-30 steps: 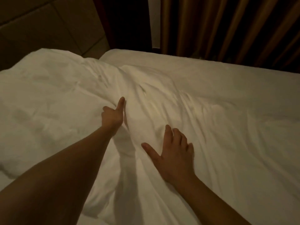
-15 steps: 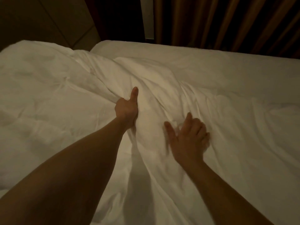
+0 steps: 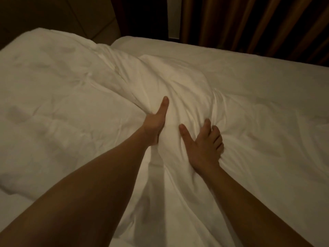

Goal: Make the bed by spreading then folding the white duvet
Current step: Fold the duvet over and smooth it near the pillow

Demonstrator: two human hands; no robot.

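Note:
The white duvet (image 3: 67,97) lies rumpled across the bed, thick and folded over on the left, thinner and creased on the right. A raised ridge of duvet runs down the middle between my hands. My left hand (image 3: 155,122) grips the left side of that ridge, thumb up along it, fingers hidden in the fold. My right hand (image 3: 204,145) grips the ridge's right side, its fingers curled into bunched fabric and its thumb spread toward the left hand.
The bed's far edge (image 3: 222,49) meets dark brown curtains (image 3: 249,22). A padded headboard or wall panel (image 3: 53,13) stands at the back left. The sheet (image 3: 10,207) shows at the near left under the duvet.
My right hand went from lying flat on the duvet to clutching a bunch of it. My left hand has slid forward along the ridge, and both hands have come closer together.

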